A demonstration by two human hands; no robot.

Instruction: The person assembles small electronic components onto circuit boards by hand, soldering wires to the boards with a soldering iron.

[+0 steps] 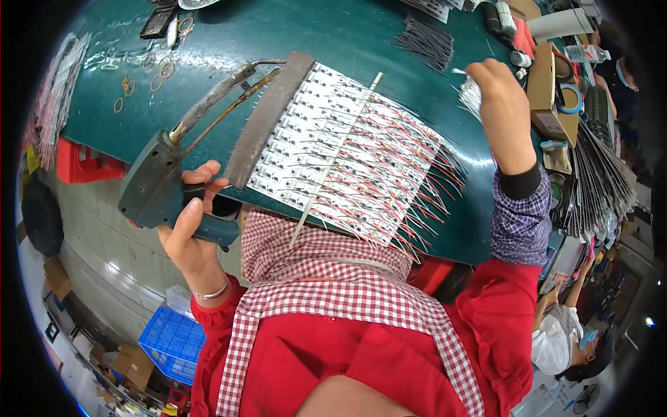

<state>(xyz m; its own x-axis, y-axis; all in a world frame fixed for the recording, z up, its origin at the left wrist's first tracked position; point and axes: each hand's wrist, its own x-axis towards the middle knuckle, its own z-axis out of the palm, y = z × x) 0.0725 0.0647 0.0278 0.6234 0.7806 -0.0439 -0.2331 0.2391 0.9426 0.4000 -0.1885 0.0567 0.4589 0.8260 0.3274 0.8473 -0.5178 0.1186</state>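
At left, tool [162,158] diagonally rightward

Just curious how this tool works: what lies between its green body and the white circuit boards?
In the head view, two rods and a long brown bar lie between the green tool body and the white boards.

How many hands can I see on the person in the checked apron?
2. The left hand grips the green tool; the right hand is over the table, pinching something white. Neither is fully hidden.
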